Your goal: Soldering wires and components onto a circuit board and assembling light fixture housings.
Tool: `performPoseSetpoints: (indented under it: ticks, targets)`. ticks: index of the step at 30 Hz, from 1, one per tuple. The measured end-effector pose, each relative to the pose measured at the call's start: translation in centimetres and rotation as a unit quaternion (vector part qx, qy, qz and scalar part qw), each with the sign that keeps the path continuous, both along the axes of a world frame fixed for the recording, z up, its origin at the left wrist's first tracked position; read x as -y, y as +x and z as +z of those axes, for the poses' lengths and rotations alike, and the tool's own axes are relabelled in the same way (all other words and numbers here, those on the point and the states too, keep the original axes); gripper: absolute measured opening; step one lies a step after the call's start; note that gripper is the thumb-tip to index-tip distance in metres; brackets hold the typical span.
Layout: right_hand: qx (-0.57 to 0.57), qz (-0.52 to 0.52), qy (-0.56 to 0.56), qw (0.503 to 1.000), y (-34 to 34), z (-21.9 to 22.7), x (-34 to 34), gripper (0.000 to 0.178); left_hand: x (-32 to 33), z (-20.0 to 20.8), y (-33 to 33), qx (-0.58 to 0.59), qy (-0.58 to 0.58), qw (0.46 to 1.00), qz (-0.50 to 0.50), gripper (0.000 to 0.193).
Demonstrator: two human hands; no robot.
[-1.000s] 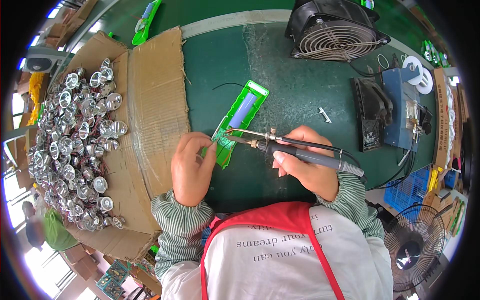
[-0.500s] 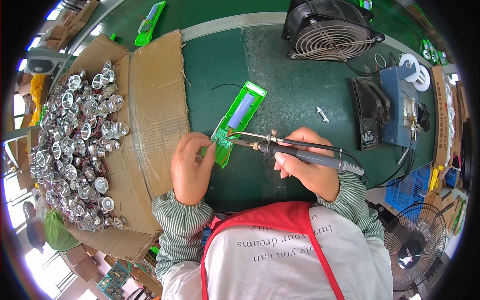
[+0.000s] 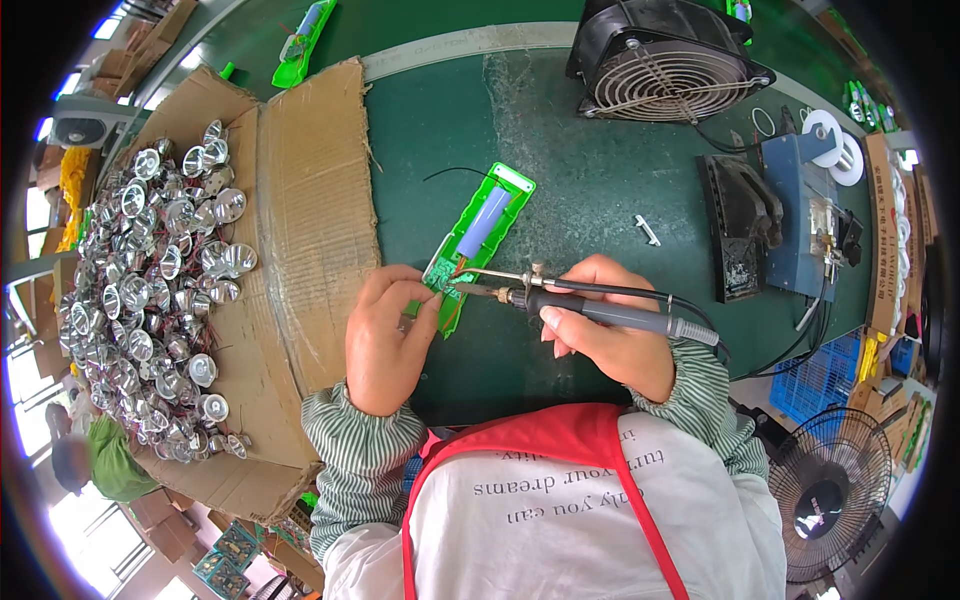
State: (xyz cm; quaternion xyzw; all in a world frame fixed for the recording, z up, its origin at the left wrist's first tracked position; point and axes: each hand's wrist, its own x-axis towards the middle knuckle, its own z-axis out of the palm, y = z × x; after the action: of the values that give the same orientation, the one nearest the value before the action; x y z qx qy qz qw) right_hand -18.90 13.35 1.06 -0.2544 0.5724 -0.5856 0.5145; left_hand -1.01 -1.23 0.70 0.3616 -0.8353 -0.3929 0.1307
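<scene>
My right hand (image 3: 620,325) grips a grey-black soldering iron (image 3: 605,311), fingers wrapped round its handle. A thin metal feed tube (image 3: 500,273) runs along the iron, and both tips meet over a small green circuit board (image 3: 447,279). That board sits in the lower end of a bright green plastic housing (image 3: 512,212), beside a lilac cylindrical battery (image 3: 483,222). My left hand (image 3: 388,335) is closed in a pinch at the board's lower left edge; what lies between its fingertips is too small to make out. A black wire (image 3: 455,171) sticks out from the housing's upper end.
At left, a cardboard box (image 3: 315,230) holds many silvery lamp reflectors (image 3: 165,270). A black fan (image 3: 670,65) stands at the back. On the right are a blue solder-feeding machine (image 3: 795,190), a black stand (image 3: 735,230) and a small white plastic piece (image 3: 648,230).
My left hand has shifted slightly right along the board. The soldering iron has moved a little left, its tip now further over the board.
</scene>
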Motion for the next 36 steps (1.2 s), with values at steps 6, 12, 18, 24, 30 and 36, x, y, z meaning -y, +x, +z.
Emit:
performPoseSetpoints:
  ticks: [6,12,18,24,30,36]
  targets:
    - [0.001,0.004,-0.007,1.000,-0.1,-0.2,0.1,0.013,0.2,-0.2,0.0,0.002,-0.047,0.999,-0.022,0.008]
    - [0.015,-0.018,-0.023,0.999,-0.2,-0.1,-0.4,0.013,0.0,0.0,-0.1,0.002,-0.016,1.000,-0.004,0.008]
    - [-0.029,-0.023,-0.048,0.998,-0.5,0.0,-1.2,0.013,0.1,-0.3,-0.1,-0.002,-0.053,0.998,-0.023,0.008]
    - [-0.014,-0.060,-0.048,0.997,-1.4,0.3,-2.0,0.013,-0.3,0.3,0.8,0.023,-0.090,0.994,-0.062,0.019]
    - [-0.009,-0.098,-0.051,0.994,-2.7,0.0,-3.1,0.016,0.0,0.8,0.4,0.046,-0.132,0.987,-0.073,0.039]
    - [-0.059,-0.127,-0.068,0.988,-3.9,0.0,-3.6,0.013,6.3,1.9,-5.6,-0.010,-0.097,0.995,-0.032,0.036]
